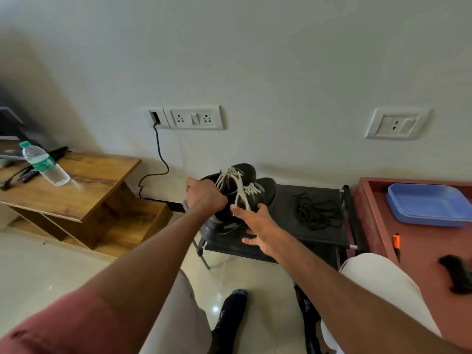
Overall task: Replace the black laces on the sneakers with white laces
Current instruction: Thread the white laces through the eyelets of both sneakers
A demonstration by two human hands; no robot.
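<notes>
So from my feed I see both sneakers [237,198] sitting side by side at the left end of the small black bench [314,233], toes pointing at the wall. Both are laced up with the white laces [236,183], loose ends flopping across the tongues. The black laces [316,210] lie in a tangled heap on the same bench, well apart to the right of the shoes.

Left hand [204,195] is curled over the heel end of the left sneaker, fingers wrapped down around the collar, so it grips that shoe. Right hand [258,226] is spread out with straight fingers, resting against the near side of the right sneaker, thumb up by the dangling lace ends. I can't tell if the thumb actually touches the lace.

Other stuff around: a wooden side table [84,185] on the left with a water bottle [44,163] standing on it, a black cable [158,159] running down from the wall socket [186,118], and a red-brown surface [419,251] on the right with a blue tray [429,204] and an orange marker [396,242]. Knees in light trousers and dark socks show at the bottom of the view.
</notes>
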